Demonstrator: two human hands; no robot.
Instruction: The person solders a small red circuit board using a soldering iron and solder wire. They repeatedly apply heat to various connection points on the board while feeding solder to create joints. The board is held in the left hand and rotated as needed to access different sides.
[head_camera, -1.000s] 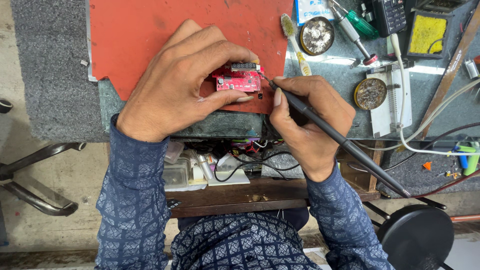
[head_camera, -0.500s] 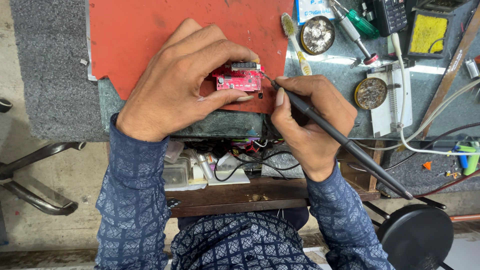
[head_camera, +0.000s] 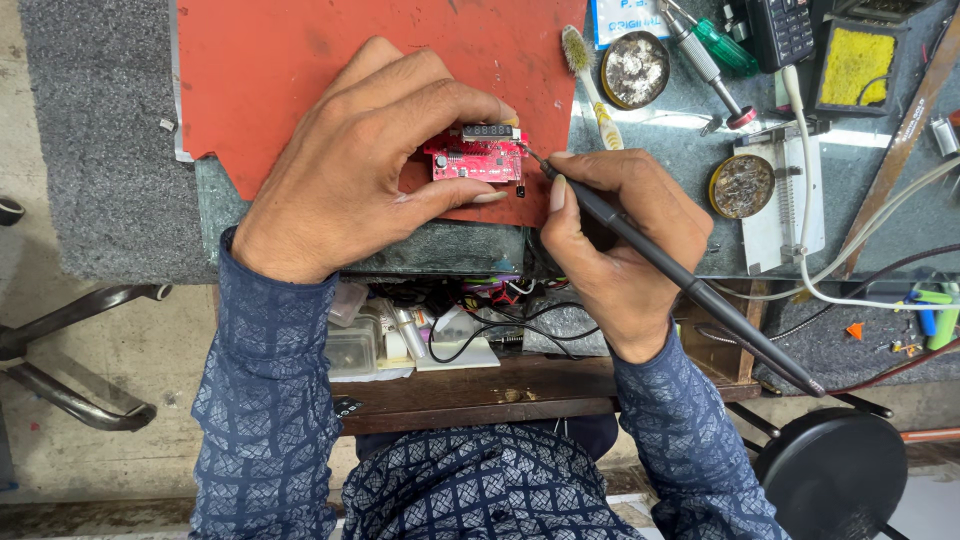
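On the counter (head_camera: 120, 150), over a red mat (head_camera: 300, 70), our left hand (head_camera: 350, 170) fingers pinch a small red circuit board (head_camera: 478, 160); our right hand (head_camera: 620, 240) grips a black soldering iron (head_camera: 680, 280), tip touching the board's edge.

You sit in an electronics repair workshop: red mat (head_camera: 300, 70) on desk (head_camera: 110, 150), yellow sponge (head_camera: 855, 65), screwdriver (head_camera: 710, 45), brush (head_camera: 590, 85), solder-residue tins (head_camera: 635, 70).

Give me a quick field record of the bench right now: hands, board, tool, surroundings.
left hand: pinches the red circuit board between thumb and fingers
right hand: holds the soldering iron like a pen
iron tip: at the board's right edge
surface: board lies on the red mat
nearby: toothbrush, round tin, yellow sponge
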